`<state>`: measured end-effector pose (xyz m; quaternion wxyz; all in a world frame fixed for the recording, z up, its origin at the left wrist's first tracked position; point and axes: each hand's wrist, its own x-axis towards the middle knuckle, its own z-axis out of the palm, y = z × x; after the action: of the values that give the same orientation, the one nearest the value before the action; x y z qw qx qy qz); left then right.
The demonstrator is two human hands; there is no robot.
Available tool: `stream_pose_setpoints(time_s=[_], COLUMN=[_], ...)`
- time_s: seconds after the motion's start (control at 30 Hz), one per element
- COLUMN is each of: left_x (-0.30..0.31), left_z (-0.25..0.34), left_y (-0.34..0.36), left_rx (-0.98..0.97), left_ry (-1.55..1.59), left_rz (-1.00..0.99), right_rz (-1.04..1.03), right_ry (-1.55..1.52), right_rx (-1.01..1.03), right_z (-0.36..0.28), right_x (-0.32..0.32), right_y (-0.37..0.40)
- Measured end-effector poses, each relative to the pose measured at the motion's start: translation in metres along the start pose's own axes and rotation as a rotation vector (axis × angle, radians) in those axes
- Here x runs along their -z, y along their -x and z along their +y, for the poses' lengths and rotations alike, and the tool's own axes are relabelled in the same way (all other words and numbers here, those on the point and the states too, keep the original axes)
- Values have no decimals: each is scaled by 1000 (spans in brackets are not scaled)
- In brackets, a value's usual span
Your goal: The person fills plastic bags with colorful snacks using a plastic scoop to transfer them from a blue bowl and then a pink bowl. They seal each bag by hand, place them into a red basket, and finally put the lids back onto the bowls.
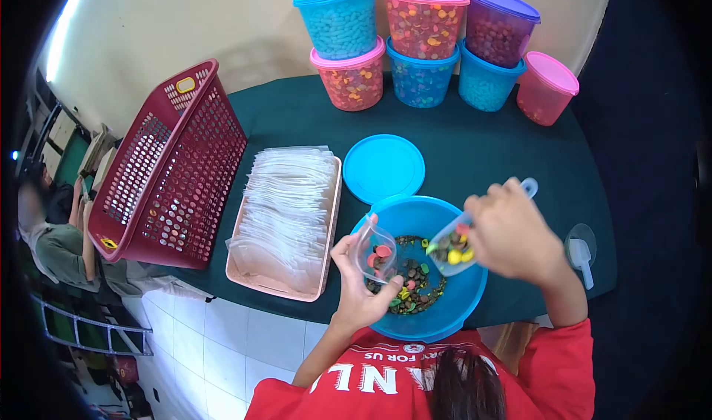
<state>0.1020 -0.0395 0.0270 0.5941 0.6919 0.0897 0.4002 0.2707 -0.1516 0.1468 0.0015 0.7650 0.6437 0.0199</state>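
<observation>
My left hand [356, 295] holds a small clear plastic bag [376, 248] by its sides, mouth tipped to the upper right, with a few red pieces showing inside. In my right hand [508, 227] is a clear scoop [449, 240], filled with brown, yellow, green and red pieces. The scoop is tilted toward the bag, a short gap between them. Both are above a round blue tub [473, 290]. Similar small mixed pieces [410, 301] lie on the tub's bottom, partly hidden by my left hand and the bag.
A blue lid [383, 168] lies behind the tub. Left of it is a pink tray [285, 292] of stacked clear bags [285, 205], then a maroon basket [194, 186]. Lidded tubs [423, 31] stand stacked at the back. A second scoop [582, 260] lies right. Another person [63, 249] is far left.
</observation>
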Motion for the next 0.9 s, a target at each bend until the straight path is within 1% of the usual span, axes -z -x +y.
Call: stream_pose_setpoints(time_s=[0.03, 0.1, 0.17, 0.23, 0.27, 0.3, 0.37, 0.43, 0.47, 0.5, 0.53, 0.57, 0.6, 0.63, 0.67, 0.7, 0.77, 0.8, 0.83, 0.9], left_x=[1, 4, 8, 8, 9, 6, 5, 0, -3, -6, -10, -14, -14, -13, -14, -16, -24, -35, -38, -43], left_z=[4, 12, 7, 8, 7, 9, 13, 13, 18, 14, 12, 12, 15, 19, 24, 32, 47, 45, 44, 45], left_y=[-2, -5, -5, -5, -6, -7, -9, -8, -7, -6, -5, -2, -4, -10, -15, -16, -9, -6, -4, 4], left_rx=[2, 166, 148, 230, 270, 263, 272, 197, 273, 196, 206, 223, 215, 74, -58, -59, 51, 6, -4, -248], left_ry=[-2, 262, 252, 294, 237, 224, 155, 133, 275, 256, 261, 268, 260, 40, -182, -188, 82, 308, 299, 291], left_rz=[-4, 62, 59, 132, 123, 127, 101, 69, 54, 30, 59, 88, 115, 100, 84, 112, 92, 214, 250, 372], right_rz=[-32, -160, -290, -219, -189, -164, 132, 284, 277, 266, 295, 278, 284, 292, 374, 352, 561, 652, 623, 756], right_ry=[59, 54, 15, -57, -158, -264, -560, -796, -899, -1001, -1137, -1135, -1249, -1359, -1488, -1486, -1434, -1431, -1436, -1404], right_rx=[36, 138, 243, 306, 246, 190, 45, -72, -23, 28, 51, 80, 27, -25, -85, -63, -58, -16, 14, 66], right_z=[-10, -28, -44, -45, -42, -38, -24, -22, -22, -22, -27, -27, -28, -27, -32, -31, -32, -35, -42, -55], right_x=[-9, -48, -81, -96, -89, -81, -71, -63, -65, -67, -63, -66, -70, -68, -61, -59, -59, -60, -55, -36], right_y=[4, 12, 21, 24, 19, 15, 8, 1, -1, -4, -7, -4, 0, 0, 1, 2, 8, 8, 5, 9])
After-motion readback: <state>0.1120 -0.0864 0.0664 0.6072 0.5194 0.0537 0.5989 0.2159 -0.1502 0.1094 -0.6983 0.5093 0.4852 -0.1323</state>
